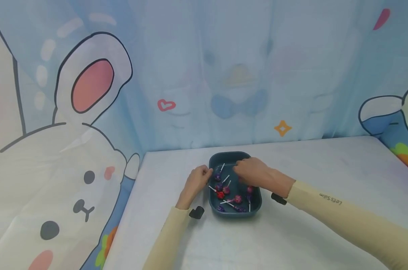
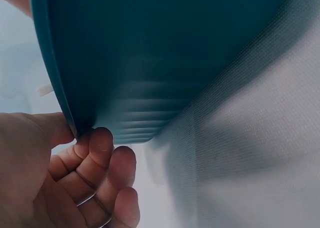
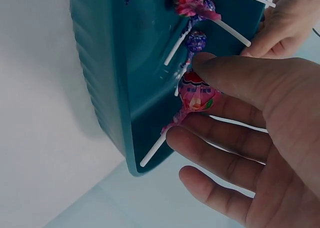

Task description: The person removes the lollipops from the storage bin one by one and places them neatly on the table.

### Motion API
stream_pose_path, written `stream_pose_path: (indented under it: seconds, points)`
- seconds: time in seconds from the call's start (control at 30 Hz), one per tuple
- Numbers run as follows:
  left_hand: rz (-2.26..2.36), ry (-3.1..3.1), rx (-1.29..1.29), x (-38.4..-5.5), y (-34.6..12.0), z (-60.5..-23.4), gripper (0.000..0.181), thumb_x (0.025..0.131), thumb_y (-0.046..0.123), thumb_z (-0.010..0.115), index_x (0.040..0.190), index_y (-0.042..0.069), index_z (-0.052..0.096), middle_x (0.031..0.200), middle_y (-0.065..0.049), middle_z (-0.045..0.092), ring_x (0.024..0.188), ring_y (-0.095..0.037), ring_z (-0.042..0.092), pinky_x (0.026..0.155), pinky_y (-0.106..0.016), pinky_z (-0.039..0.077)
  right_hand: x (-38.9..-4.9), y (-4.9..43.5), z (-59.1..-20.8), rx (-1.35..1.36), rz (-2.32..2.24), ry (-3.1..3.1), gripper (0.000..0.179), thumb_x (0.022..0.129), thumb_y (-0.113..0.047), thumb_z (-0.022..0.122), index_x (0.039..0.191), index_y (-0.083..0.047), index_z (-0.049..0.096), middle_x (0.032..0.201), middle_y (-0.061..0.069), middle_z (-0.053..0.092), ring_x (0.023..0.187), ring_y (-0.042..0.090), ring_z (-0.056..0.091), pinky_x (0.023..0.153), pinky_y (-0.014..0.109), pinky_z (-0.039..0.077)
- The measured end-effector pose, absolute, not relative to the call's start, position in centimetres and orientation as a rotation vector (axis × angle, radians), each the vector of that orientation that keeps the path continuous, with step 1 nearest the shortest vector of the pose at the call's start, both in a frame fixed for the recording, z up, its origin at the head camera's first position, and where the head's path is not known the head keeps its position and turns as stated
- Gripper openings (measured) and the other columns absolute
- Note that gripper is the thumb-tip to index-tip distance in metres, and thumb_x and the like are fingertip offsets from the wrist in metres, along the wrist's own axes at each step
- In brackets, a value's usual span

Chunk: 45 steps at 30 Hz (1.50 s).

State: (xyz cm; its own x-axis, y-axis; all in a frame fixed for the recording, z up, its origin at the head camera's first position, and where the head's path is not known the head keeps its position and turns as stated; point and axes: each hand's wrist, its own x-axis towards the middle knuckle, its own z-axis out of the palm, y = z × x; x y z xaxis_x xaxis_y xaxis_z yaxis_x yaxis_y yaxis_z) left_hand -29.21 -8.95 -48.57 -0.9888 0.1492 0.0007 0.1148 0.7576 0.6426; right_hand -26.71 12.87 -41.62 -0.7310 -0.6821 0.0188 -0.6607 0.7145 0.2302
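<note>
A dark teal rectangular tub (image 1: 235, 215) stands on the white table with several wrapped lollipops in it. At its left side my left hand (image 1: 196, 183) pinches the rim between thumb and fingers, with the ribbed outer wall (image 2: 150, 105) beside the fingertips. My right hand (image 1: 254, 172) is over the tub's far right part. In the right wrist view, its thumb and fingers pinch a pink lollipop (image 3: 197, 95) by the wrapped head, the white stick pointing to a tub corner. A purple lollipop (image 3: 196, 41) lies close to the thumb. Elsewhere in the tub lies a red lollipop (image 1: 220, 194).
The white table (image 1: 177, 240) extends around the tub on all sides. A blue printed curtain (image 1: 204, 75) hangs behind the table's far edge. On the left, a large printed rabbit (image 1: 65, 180) covers the side cloth.
</note>
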Motion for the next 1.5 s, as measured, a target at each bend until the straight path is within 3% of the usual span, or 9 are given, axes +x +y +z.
stream_pose_path:
  seconds: [0.73,1.13,1.5]
  points:
    - [1.074,2.883,0.191,-28.9,-9.0,-48.6,0.029,0.093,0.038,0.049,0.08,0.013,0.057,0.065,0.0,0.053,0.058,-0.013,0.048,0.052,-0.023,0.038,-27.5,16.7,-40.4,0.855,-0.259,-2.929,0.021,0.076,-0.026,0.074,0.088,-0.013,0.064,0.074,0.001,0.058,0.065,0.016,0.055,0.059,0.033,0.048]
    - [1.082,2.879,0.181,-29.1,-8.8,-48.5,0.029,0.093,0.038,0.049,0.082,0.013,0.057,0.067,0.0,0.054,0.059,-0.014,0.049,0.053,-0.023,0.038,-28.9,21.4,-43.1,0.596,-0.25,-3.239,0.016,0.078,-0.018,0.072,0.086,-0.008,0.062,0.073,0.002,0.061,0.064,0.016,0.055,0.061,0.033,0.048]
    - [1.112,2.9,0.221,-29.0,-9.0,-48.7,0.031,0.094,0.039,0.048,0.078,0.013,0.056,0.061,0.002,0.051,0.053,-0.011,0.046,0.049,-0.023,0.036,-28.8,21.9,-46.0,0.594,-0.278,-3.352,0.009,0.081,-0.011,0.066,0.084,-0.006,0.06,0.069,0.004,0.055,0.061,0.018,0.046,0.059,0.03,0.043]
